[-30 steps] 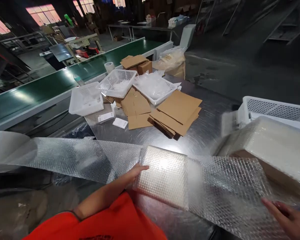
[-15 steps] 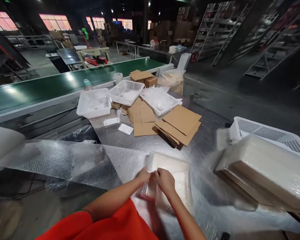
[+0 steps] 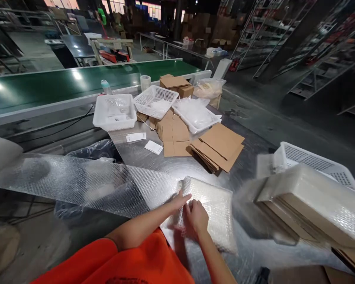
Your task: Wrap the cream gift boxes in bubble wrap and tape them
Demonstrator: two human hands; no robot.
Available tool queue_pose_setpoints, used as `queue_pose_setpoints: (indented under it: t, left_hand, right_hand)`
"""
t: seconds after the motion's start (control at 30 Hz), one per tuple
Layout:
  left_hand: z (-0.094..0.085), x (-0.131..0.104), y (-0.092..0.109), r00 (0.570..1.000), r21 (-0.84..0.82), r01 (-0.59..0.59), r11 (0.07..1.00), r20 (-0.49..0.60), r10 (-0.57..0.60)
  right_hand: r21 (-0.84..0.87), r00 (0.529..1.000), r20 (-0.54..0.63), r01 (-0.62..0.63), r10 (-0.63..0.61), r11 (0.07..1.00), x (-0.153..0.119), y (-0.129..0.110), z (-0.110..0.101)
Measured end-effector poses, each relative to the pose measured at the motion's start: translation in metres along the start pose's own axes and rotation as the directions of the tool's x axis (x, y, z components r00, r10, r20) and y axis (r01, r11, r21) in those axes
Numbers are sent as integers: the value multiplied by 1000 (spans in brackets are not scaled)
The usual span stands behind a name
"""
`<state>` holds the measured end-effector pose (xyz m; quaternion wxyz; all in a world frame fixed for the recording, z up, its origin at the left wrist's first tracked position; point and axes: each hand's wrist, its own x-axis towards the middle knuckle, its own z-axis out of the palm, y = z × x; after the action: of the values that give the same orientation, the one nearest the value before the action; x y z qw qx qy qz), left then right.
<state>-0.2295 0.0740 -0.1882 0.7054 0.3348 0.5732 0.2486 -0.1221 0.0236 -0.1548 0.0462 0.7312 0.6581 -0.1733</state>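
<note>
1. Since half a second back, the wrapped flat item (image 3: 210,211) has been turned a bit and the bubble wrap folded tighter over it; both hands are kept at its near-left edge, and the view has been tilted up slightly.
2. The surface: a shiny metal desk (image 3: 245,173), pretty scuffed, with glare off the overhead lights. A warehouse room is seen around it, with a green conveyor belt (image 3: 62,85) along the left and racks at the far right.
3. The bubble wrap sheet (image 3: 85,183) is stretched from a roll at the far left, out over the desk's left edge, to the item.
4. The item is laid flat near the desk's front edge, its long axis run from the far-left corner toward the near right.
5. The left hand (image 3: 179,201) is pressed on the item's left edge, fingers stretched out. The right hand (image 3: 197,217) is curled, pinching wrap at that same edge.
6. Farther back: white baskets (image 3: 115,112), flat cardboard (image 3: 219,144). At right, a wrapped stack (image 3: 310,205) and another basket (image 3: 313,163).
</note>
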Motion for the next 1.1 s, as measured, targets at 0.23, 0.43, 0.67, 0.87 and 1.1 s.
queue_pose_setpoints:
  t: [0.23,0.43,0.67,0.87,1.1]
  left_hand:
    - [23,-23,18,875,720,-433,542,192,445]
    - [37,-21,19,801,780,-592,203,543,250]
    - [34,-10,13,861,834,-497,240,441,253]
    - [30,-15,-2,856,878,-453,152,382,348]
    - [39,-25,-11,965,912,-169,372,76,252]
  right_hand:
    - [17,996,-63,60,-59,998,-35,-5,39]
    - [152,958,-50,288,-283,946,-31,-1,53]
    - [409,915,-159,404,-371,819,-43,36,37]
    - [734,936,-218,-30,278,678,-34,140,11]
    - [882,899,55,-247,434,401,21,187,6]
